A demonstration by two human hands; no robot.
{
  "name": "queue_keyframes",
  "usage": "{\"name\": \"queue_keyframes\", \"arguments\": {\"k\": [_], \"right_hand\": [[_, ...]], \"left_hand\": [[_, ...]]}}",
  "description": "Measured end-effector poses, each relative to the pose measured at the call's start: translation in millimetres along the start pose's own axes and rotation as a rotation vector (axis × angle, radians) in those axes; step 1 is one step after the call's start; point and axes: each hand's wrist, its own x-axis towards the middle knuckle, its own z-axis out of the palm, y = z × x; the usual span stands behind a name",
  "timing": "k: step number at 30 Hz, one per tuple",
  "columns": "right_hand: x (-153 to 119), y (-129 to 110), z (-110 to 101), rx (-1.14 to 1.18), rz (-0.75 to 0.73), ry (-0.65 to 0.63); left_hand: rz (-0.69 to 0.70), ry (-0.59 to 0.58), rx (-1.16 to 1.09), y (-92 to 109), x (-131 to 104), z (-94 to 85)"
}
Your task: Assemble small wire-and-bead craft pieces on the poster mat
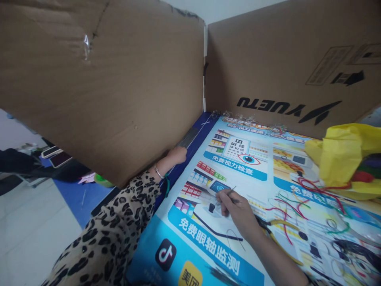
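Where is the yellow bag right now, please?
In the head view, the yellow bag sits at the right edge on the poster, before the YUETU-marked cardboard, beside red cord and right of the right hand.

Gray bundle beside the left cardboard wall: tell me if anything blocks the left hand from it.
Nothing visible does: the left hand is right at the near end of the gray bundle on the blue strip. The cardboard wall rises alongside, not between them. Whether hand and bundle touch, I can't tell.
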Motion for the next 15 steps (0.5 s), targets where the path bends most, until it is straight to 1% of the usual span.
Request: {"name": "queue_keyframes", "arguments": {"k": [7,10,15], "right_hand": [[-0.3,1.5,-0.5,-0.001,-0.016,-0.014],[-0.1,3.2,-0.2,-0.009,-0.025,-0.005],[0.5,1.9,0.5,-0.025,-0.03,0.006]], "left_hand": [[0.014,0.011,-0.03,-8.3,2.6,-2.8],[0.016,0.019,-0.033,-6.1,4.7,-0.1],[-0.001,0.004,-0.02,4.0,5.8,2.5]]}}
